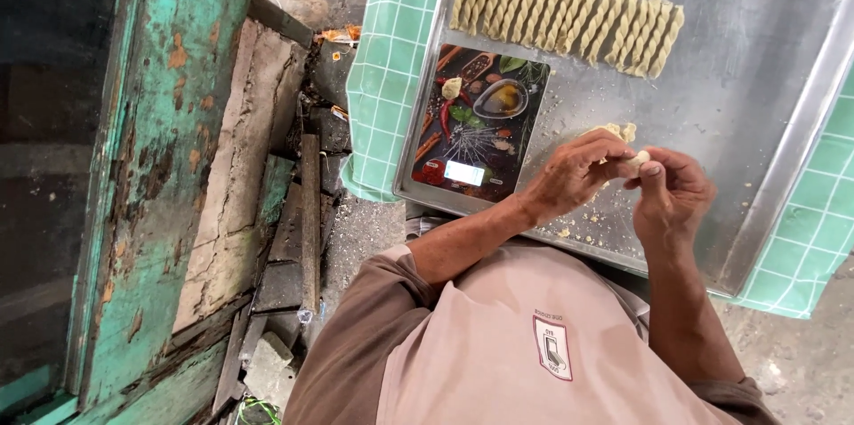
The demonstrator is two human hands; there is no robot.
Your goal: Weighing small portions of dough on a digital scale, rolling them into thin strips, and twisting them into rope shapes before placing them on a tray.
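My left hand (574, 174) and my right hand (673, 194) meet above a large metal tray (756, 78), and together they pinch a small piece of pale dough (637, 159) between the fingertips. A lump of the same dough (616, 131) lies on the tray just behind my left hand. Several twisted dough sticks (569, 20) lie side by side in a row along the far part of the tray. A flat kitchen scale (476, 127) printed with spices sits at the tray's left end, with a tiny bit of dough (452, 87) on it.
The tray rests on a green checked cloth (391, 51) that covers the table. Dough crumbs (578, 234) dot the tray's near edge. To the left are a worn teal wooden door frame (169, 167), cracked concrete and loose rubble (302, 238) on the ground.
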